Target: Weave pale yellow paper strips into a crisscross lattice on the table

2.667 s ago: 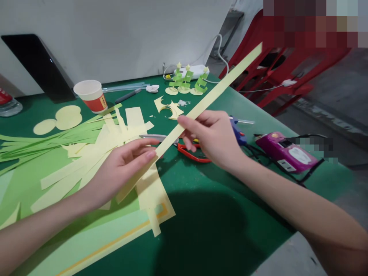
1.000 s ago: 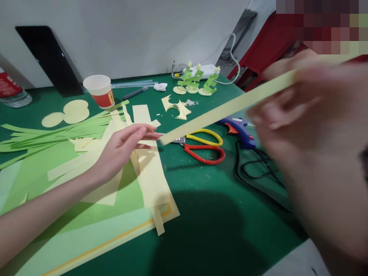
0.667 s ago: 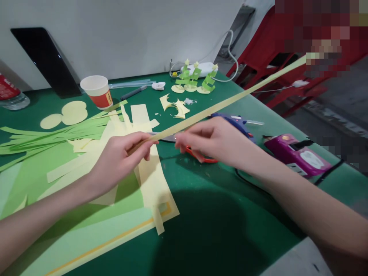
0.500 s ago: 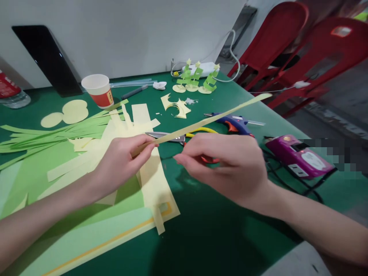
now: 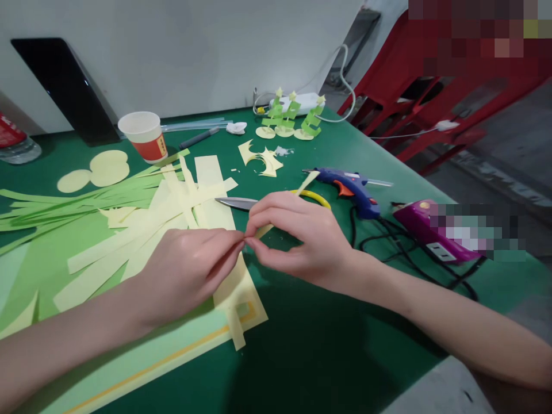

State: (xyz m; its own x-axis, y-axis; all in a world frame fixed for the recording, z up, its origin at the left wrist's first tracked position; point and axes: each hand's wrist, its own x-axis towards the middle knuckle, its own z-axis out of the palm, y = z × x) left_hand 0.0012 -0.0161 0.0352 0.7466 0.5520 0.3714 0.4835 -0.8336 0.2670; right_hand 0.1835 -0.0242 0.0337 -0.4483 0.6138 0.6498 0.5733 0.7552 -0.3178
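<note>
My left hand (image 5: 200, 267) pinches one end of a pale yellow paper strip (image 5: 307, 183). Fingertip to fingertip with it, my right hand (image 5: 297, 233) pinches the same strip, whose far end pokes up behind the knuckles. Just past my right hand lie scissors (image 5: 236, 202), their blades pointing left and their yellow handle partly hidden. Under and beyond my left hand are cut pale yellow paper pieces (image 5: 207, 201), green paper strips (image 5: 86, 201) and larger green sheets (image 5: 99, 253).
A blue glue gun (image 5: 356, 187) and a purple power strip (image 5: 435, 233) with black cables are on the right. Small green paper spirals on round bases (image 5: 284, 131) stand at the back. Behind the papers are a paper cup (image 5: 149, 148), a pen (image 5: 199, 138), a phone (image 5: 64, 92) and a bottle (image 5: 17, 144).
My right hand has moved left to meet my left hand and now grips the paper strip. My left hand has shifted slightly right and down. Less of the strip shows.
</note>
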